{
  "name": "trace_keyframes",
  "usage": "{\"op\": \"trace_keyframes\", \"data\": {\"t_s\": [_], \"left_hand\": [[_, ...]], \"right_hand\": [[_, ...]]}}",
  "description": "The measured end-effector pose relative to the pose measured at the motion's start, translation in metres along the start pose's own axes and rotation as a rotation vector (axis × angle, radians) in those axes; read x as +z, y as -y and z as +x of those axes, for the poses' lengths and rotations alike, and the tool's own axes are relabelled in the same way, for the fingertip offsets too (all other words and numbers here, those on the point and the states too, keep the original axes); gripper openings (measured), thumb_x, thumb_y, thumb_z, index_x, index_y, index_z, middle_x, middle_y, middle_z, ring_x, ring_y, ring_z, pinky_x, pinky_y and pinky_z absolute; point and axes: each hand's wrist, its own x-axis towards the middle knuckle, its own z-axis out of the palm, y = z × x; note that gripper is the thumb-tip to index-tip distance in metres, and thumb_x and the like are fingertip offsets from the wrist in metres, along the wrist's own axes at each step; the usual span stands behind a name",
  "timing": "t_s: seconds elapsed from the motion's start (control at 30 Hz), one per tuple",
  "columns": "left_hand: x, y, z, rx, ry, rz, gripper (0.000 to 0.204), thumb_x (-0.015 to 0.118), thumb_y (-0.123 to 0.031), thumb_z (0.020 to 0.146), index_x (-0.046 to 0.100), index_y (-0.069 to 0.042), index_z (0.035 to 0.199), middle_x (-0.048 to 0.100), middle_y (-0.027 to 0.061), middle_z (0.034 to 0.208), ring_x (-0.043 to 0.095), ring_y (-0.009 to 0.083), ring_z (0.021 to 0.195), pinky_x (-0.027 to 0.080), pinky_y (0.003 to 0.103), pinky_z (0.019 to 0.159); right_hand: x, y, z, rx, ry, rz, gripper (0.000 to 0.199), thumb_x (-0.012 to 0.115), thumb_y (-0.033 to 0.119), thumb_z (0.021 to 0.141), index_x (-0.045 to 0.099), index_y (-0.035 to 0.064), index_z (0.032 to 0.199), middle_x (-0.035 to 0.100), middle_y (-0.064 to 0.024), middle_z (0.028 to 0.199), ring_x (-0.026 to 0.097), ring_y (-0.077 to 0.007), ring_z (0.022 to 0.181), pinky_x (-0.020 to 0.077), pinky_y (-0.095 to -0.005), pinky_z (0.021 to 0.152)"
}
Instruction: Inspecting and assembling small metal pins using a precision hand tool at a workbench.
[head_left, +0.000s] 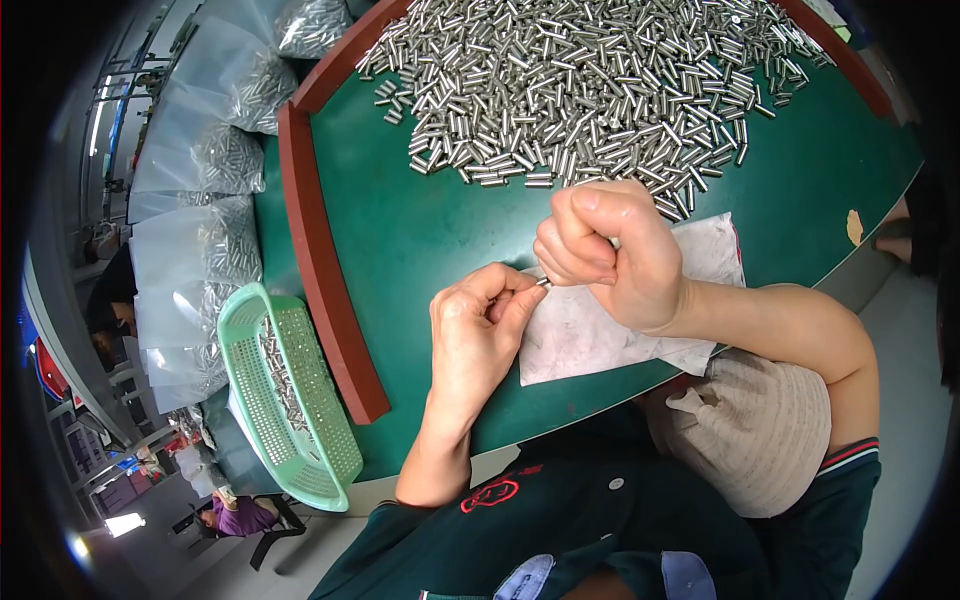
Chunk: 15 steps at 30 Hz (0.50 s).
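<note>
Between the thumb and forefinger of my left hand [475, 325] is pinched a small shiny metal pin [543, 282], its end poking out toward the right. My right hand [615, 250] is curled into a fist just above and right of it, over a stained white cloth [580, 340]. What the right fingers hold, if anything, is hidden from view. Past both hands spreads a large heap of short metal pins [590, 85] on the green tabletop [375, 200].
A dark red wooden rail [315, 250] borders the table's left side. Beyond it stand a light green plastic basket [325, 455] with metal pins inside and several clear bags of pins [232, 240]. A person in purple [245, 515] sits at the lower left.
</note>
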Motion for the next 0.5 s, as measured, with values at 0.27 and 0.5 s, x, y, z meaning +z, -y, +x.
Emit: {"op": "trace_keyframes", "data": {"t_s": [0.27, 0.5], "left_hand": [[-0.0009, 0.0003, -0.0003, 0.02, 0.027, 0.013, 0.008, 0.065, 0.0, 0.071, 0.058, 0.002, 0.069, 0.038, -0.0055, 0.051, 0.03, 0.0022, 0.047, 0.024, 0.019, 0.041], [-0.0016, 0.0, -0.0005, 0.008, 0.027, 0.008, 0.008, 0.065, 0.0, 0.071, 0.058, 0.002, 0.069, 0.037, -0.0055, 0.05, 0.03, 0.0025, 0.047, 0.025, 0.019, 0.042]], "right_hand": [[0.0014, 0.0041, -0.0006, 0.013, -0.014, 0.062, 0.036, 0.035, 0.017, 0.083, 0.025, 0.009, 0.049, 0.026, 0.0025, 0.044, 0.022, -0.006, 0.043, 0.0188, -0.0222, 0.041], [0.0017, 0.0041, -0.0003, 0.029, -0.013, 0.082, 0.036, 0.035, 0.018, 0.083, 0.025, 0.0089, 0.049, 0.026, 0.0026, 0.044, 0.023, -0.0061, 0.043, 0.0194, -0.0221, 0.042]]}}
